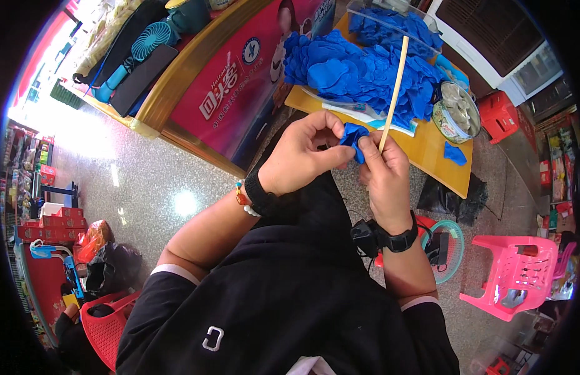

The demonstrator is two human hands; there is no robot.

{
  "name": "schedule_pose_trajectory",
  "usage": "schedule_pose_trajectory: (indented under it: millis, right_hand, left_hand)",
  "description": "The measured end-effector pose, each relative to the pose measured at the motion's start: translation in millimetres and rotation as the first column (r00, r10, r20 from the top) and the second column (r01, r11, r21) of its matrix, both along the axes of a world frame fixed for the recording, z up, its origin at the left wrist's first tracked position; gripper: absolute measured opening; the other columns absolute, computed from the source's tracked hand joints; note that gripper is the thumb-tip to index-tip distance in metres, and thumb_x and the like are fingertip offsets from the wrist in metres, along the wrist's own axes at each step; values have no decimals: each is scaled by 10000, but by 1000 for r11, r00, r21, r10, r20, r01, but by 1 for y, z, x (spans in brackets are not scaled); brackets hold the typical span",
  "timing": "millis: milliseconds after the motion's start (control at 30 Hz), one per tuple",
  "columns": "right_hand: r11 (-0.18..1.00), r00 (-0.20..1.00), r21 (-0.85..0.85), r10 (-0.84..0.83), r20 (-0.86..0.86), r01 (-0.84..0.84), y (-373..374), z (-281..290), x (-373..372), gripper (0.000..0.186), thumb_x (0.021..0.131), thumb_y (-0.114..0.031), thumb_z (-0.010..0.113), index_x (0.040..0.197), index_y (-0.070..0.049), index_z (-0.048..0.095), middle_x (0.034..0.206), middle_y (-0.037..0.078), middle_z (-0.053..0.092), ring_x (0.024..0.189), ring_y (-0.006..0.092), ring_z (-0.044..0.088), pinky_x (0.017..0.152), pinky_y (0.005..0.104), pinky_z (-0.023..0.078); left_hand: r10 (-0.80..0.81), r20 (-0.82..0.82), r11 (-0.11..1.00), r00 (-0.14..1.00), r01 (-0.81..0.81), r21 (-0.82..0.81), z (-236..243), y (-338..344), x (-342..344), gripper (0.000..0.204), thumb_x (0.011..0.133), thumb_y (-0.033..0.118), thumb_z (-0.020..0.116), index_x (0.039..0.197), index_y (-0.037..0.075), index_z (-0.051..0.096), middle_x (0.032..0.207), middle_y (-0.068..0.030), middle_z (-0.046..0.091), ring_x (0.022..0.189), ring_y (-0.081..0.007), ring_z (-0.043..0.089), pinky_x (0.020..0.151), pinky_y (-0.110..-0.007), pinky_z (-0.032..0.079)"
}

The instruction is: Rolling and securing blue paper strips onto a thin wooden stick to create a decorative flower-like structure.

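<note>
- The left hand [305, 147] is pinching one edge of a small crumpled blue piece [352, 139], its grip closing thumb against forefinger.
- The right hand [386, 172] is pressing its thumb on the opposite edge, its grip narrowing around that piece and also holding a pale stick [397, 87].
- The crumpled piece is sitting between both hands, in front of the person's torso and just off the near edge of the yellow tabletop [435, 161].
- The stick is rising from the right hand, leaning slightly right and crossing in front of a heap of blue pieces [358, 72].
- A clear box [436, 39] is holding more blue pieces behind the heap.
- A round tin [449, 128] is standing right of the heap, containing pale objects.
- A loose blue scrap [454, 154] is lying near the tin.
- A pink chair [549, 262] is standing on the floor at right.
</note>
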State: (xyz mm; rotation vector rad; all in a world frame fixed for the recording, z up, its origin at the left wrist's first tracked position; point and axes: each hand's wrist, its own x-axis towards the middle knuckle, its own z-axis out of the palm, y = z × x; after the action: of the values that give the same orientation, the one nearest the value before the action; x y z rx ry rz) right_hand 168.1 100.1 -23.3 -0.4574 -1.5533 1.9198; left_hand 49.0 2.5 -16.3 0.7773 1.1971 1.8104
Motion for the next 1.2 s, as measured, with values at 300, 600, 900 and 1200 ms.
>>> schedule_pose_trajectory:
  millis: [300, 600, 900, 1200]
  right_hand:
    - [962, 981, -200, 193, 20, -185, 1, 1, 3, 68, 951, -158, 517, 912, -104, 502, 653, -77, 396, 456, -6, 274, 418, 179, 186]
    - [957, 960, 92, 266, 91, -274, -6, 2, 5, 144, 920, -141, 563, 831, -41, 511, 635, -57, 395, 576, 34, 322, 505, 210, 269]
    - [969, 985, -180, 173, 0, -170, -6, 6, 4, 140, 932, -158, 560, 827, -73, 523, 646, -68, 411, 509, 0, 301, 445, 184, 223]
    - [934, 971, 265, 225, 84, -240, -7, 0, 6, 131, 899, -95, 580, 814, -44, 496, 634, -54, 364, 572, 45, 323, 504, 217, 279]
  left_hand:
    - [64, -91, 996, 994, -70, -61, -7, 2, -3, 147, 791, 3, 649, 788, 39, 506, 703, 9, 567, 635, -55, 548, 576, -204, 466]
    - [318, -693, 915, 647, -401, 45, -18, 5, -3, 125, 762, -13, 613, 777, 40, 500, 682, 14, 508, 613, -55, 488, 510, -232, 405]
    - [29, -55, 992, 998, -22, 127, -15, 6, -7, 169, 835, -30, 590, 914, 69, 479, 827, 49, 503, 747, -21, 486, 649, -174, 418]
    - [237, -18, 961, 971, -231, 155, -18, 12, 7, 229, 806, -48, 609, 864, 90, 437, 780, 54, 477, 688, -15, 447, 594, -176, 389]
